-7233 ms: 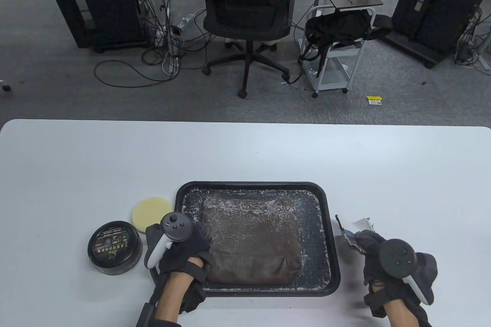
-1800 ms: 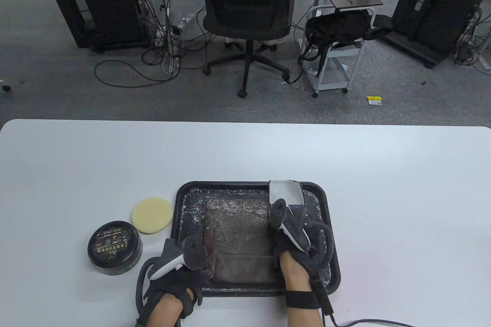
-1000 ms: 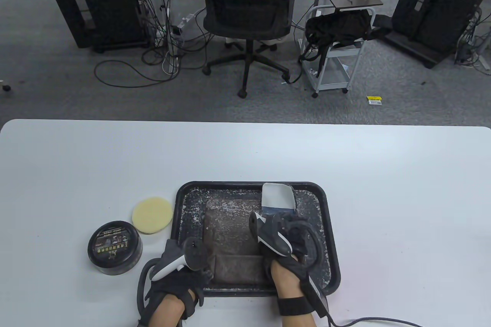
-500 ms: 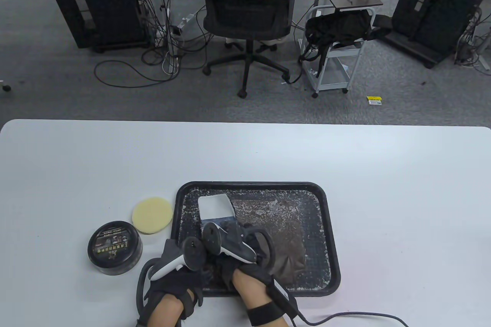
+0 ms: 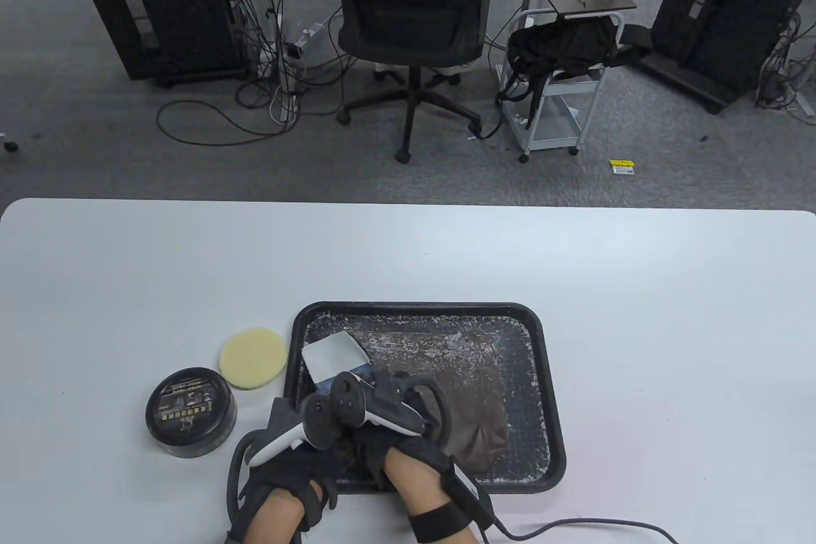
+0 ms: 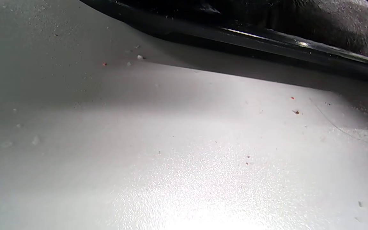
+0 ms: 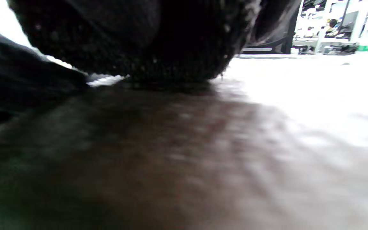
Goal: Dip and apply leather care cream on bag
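Observation:
A brown leather bag (image 5: 459,391), speckled with white flakes, lies in a black tray (image 5: 554,378). My right hand (image 5: 376,404) holds a white cloth piece (image 5: 333,358) against the bag's far left part. In the right wrist view its gloved fingers (image 7: 139,38) press down on the brown bag (image 7: 171,153), and a sliver of the white cloth (image 7: 104,80) shows under them. My left hand (image 5: 306,448) sits at the tray's near left corner, its fingers hidden under the tracker and the right hand. The round black cream tin (image 5: 190,411) stands lidded to the left of the tray.
A round yellow sponge (image 5: 253,358) lies between the tin and the tray. The left wrist view shows only the white table (image 6: 171,143) and the tray's rim (image 6: 267,35). A cable runs from my right wrist along the near table edge. An office chair stands beyond the table.
My right hand came in from the table right of the tray, then swept the white cloth across the bag from far right to far left. The left hand stays at the near left corner.

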